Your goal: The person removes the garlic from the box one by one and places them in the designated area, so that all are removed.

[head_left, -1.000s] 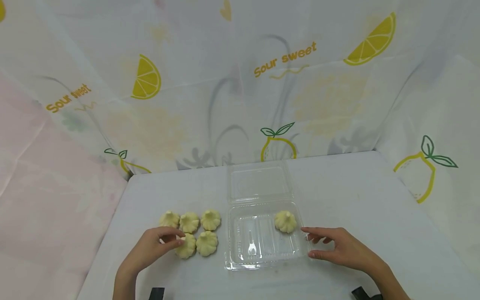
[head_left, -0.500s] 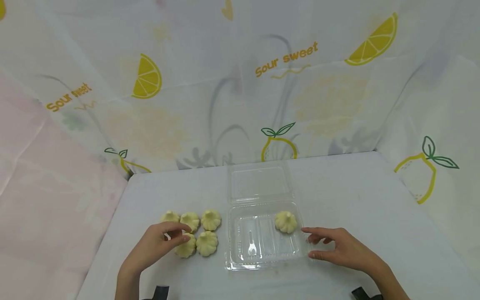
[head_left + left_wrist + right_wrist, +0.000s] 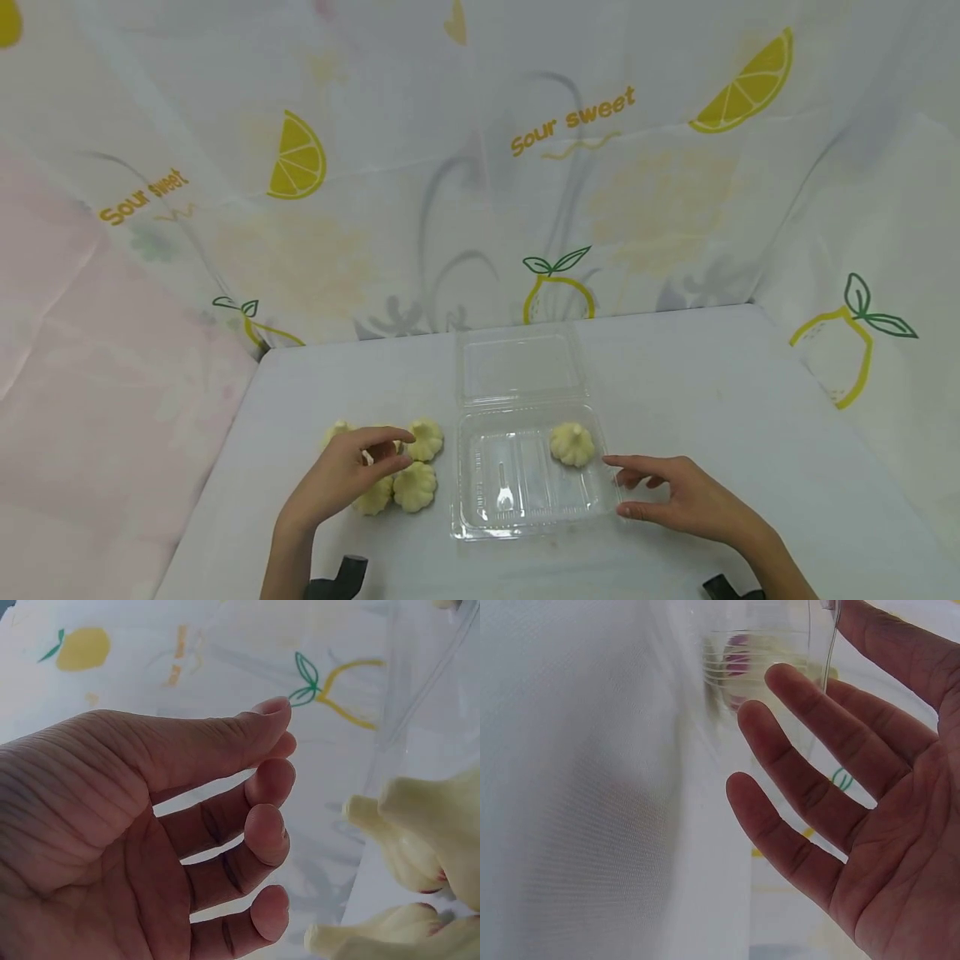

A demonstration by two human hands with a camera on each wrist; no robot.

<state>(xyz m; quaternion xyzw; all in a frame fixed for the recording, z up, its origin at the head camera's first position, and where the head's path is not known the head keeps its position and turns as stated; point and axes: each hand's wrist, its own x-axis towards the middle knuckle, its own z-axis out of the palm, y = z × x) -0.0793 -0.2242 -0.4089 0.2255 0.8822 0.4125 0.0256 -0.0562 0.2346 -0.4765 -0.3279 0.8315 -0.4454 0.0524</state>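
My left hand hovers above a group of pale garlic bulbs, with fingers loosely bent and nothing between them. In the left wrist view, thumb and fingertips of the left hand stand apart from the bulbs at the right. Uncovered beside it are a back garlic bulb and a front garlic bulb; others are partly hidden behind the hand. My right hand rests at the right edge of a clear plastic clamshell box, its fingers mostly straight near the wall. One garlic bulb sits in the box's right half.
The box's lid lies folded back toward the rear of the white table. Behind the table hangs a lemon-print cloth. Black wrist straps show below the left and right hands.
My left hand has moved right and slightly away from me, from the front-left bulb to above the middle of the group. My right hand, the box and the bulb in it have stayed put.
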